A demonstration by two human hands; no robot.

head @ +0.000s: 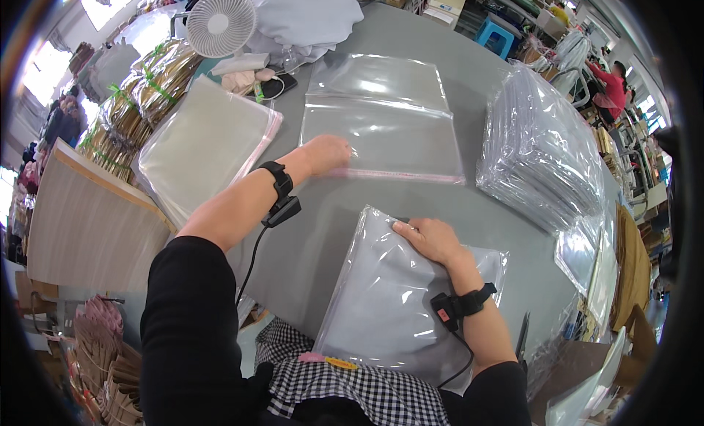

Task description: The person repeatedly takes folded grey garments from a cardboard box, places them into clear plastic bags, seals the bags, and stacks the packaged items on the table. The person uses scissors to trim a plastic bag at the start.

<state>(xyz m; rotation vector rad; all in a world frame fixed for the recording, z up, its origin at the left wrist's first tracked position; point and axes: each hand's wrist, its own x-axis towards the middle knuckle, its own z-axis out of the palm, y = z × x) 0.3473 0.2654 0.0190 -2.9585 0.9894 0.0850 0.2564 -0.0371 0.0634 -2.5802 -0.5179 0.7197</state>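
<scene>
Close before me a clear plastic bag (pixel 374 294) with a pale, flat filling lies tilted at the table's front edge. My right hand (pixel 432 239) grips its top edge, thumb on the front and fingers behind. Farther up, clear flat plastic bags (pixel 396 140) lie spread out, with a pinkish strip along the near edge. Over their lower left part is my left hand (pixel 329 153), blurred, with fingers curled; whether it pinches the film is unclear. A stack of clear bags (pixel 206 142) rests left of that hand.
A tall pile of filled plastic bags (pixel 542 151) stands on the grey table (pixel 308 233) at right. Scissors (pixel 522 338) lie near the right front edge. A white fan (pixel 221 23) and a black phone (pixel 280 86) are at back left. A person in red (pixel 609 87) is far right.
</scene>
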